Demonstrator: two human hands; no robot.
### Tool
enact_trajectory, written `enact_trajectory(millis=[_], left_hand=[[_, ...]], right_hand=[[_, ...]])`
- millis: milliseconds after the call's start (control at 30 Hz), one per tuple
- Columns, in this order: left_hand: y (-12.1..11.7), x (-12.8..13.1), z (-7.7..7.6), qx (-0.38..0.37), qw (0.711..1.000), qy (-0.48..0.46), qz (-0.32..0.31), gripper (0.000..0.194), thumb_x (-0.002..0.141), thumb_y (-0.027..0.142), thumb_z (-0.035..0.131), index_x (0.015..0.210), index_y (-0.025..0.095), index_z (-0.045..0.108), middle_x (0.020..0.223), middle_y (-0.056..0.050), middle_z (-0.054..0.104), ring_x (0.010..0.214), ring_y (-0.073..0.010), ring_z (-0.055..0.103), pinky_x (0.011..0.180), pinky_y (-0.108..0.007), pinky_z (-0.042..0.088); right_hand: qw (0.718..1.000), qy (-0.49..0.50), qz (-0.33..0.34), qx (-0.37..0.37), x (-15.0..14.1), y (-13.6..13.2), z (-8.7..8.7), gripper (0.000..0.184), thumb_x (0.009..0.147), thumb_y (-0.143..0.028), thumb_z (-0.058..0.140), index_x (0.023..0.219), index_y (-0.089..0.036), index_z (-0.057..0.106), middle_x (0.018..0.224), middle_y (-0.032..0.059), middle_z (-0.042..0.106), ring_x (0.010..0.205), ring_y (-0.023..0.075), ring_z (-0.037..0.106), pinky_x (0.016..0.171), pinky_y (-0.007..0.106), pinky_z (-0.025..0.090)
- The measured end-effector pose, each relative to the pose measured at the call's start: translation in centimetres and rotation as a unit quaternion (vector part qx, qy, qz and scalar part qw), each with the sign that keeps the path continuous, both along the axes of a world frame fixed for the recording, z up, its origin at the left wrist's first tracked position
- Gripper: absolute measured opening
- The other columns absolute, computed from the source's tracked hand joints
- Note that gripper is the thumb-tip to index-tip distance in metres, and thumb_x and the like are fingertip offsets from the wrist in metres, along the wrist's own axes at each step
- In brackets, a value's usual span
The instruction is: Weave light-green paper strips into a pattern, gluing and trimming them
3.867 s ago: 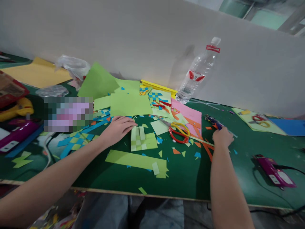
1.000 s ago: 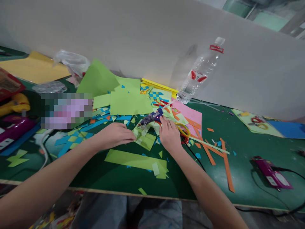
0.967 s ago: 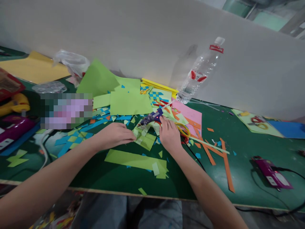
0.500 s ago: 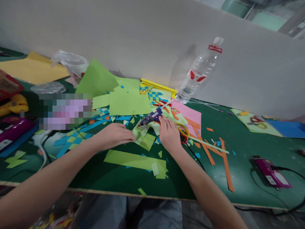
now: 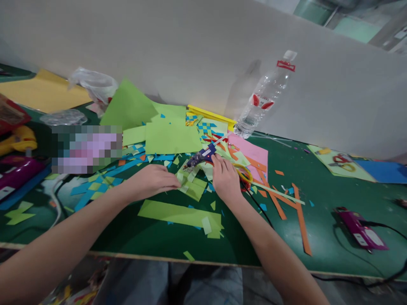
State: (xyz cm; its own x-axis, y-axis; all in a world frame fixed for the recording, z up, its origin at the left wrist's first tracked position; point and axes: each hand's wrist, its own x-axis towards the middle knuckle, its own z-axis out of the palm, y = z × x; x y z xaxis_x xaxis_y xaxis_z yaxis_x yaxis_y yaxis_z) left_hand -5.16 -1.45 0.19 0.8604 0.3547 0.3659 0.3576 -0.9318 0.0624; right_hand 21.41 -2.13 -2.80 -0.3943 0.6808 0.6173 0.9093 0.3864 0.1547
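Observation:
My right hand (image 5: 225, 179) grips a small blue glue gun (image 5: 201, 156), whose nozzle points down-left at a woven piece of light green paper strips (image 5: 190, 183). My left hand (image 5: 151, 181) lies on the green table (image 5: 318, 228) with its fingertips pressing on the left edge of that woven piece. In front of the two hands lies a long green paper strip (image 5: 178, 213). Yellow-and-red scissors (image 5: 244, 174) lie just right of my right hand, partly hidden by it.
Green paper sheets (image 5: 171, 136), a pink sheet (image 5: 251, 151), orange strips (image 5: 300, 220) and blue scraps litter the table. A clear plastic bottle (image 5: 265, 99) leans on the white wall. A purple glue gun (image 5: 361, 232) with a cord lies at the right. The table's front edge is near.
Since 3.9 s ago my right hand has brought the blue glue gun from the right over to the woven piece. In the last second both hands have barely moved.

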Motion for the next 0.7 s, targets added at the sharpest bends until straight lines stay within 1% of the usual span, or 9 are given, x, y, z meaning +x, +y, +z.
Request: enact_trajectory(millis=[267, 467, 567, 700], left_hand=[[-0.10, 0.05, 0.07, -0.005, 1.000, 0.006, 0.006, 0.026, 0.098, 0.026, 0.043, 0.095, 0.021, 0.068, 0.090, 0.000, 0.075, 0.076, -0.0122, 0.066, 0.073, -0.025, 0.043], [-0.11, 0.10, 0.13, 0.013, 1.000, -0.005, -0.003, 0.027, 0.098, 0.027, 0.043, 0.094, 0.020, 0.069, 0.090, 0.000, 0.075, 0.075, -0.0125, 0.066, 0.071, -0.026, 0.044], [-0.14, 0.14, 0.28, 0.003, 1.000, -0.002, 0.003, 0.028, 0.098, 0.028, 0.042, 0.095, 0.021, 0.069, 0.091, 0.000, 0.075, 0.076, -0.0123, 0.066, 0.072, -0.026, 0.044], [-0.12, 0.05, 0.23, -0.017, 1.000, 0.005, 0.010, 0.028, 0.098, 0.029, 0.042, 0.096, 0.022, 0.069, 0.092, 0.000, 0.075, 0.078, -0.0122, 0.066, 0.074, -0.026, 0.045]], right_hand=[[1.000, 0.009, 0.000, -0.008, 0.07, 0.06, 0.15, 0.038, 0.096, -0.014, 0.035, 0.131, -0.008, 0.049, 0.128, 0.0181, 0.059, 0.111, 0.0252, 0.055, 0.093, 0.040, 0.047], [1.000, -0.006, 0.002, 0.013, 0.10, 0.17, 0.08, 0.039, 0.095, -0.014, 0.034, 0.130, -0.008, 0.051, 0.128, 0.0165, 0.060, 0.109, 0.0253, 0.056, 0.091, 0.039, 0.047], [1.000, -0.014, 0.000, 0.021, 0.09, 0.21, 0.00, 0.039, 0.095, -0.014, 0.034, 0.130, -0.007, 0.051, 0.128, 0.0160, 0.060, 0.108, 0.0256, 0.056, 0.090, 0.039, 0.048], [1.000, -0.016, 0.001, 0.011, 0.01, 0.20, -0.10, 0.040, 0.095, -0.014, 0.033, 0.131, -0.008, 0.050, 0.129, 0.0165, 0.059, 0.110, 0.0255, 0.055, 0.089, 0.040, 0.048]])
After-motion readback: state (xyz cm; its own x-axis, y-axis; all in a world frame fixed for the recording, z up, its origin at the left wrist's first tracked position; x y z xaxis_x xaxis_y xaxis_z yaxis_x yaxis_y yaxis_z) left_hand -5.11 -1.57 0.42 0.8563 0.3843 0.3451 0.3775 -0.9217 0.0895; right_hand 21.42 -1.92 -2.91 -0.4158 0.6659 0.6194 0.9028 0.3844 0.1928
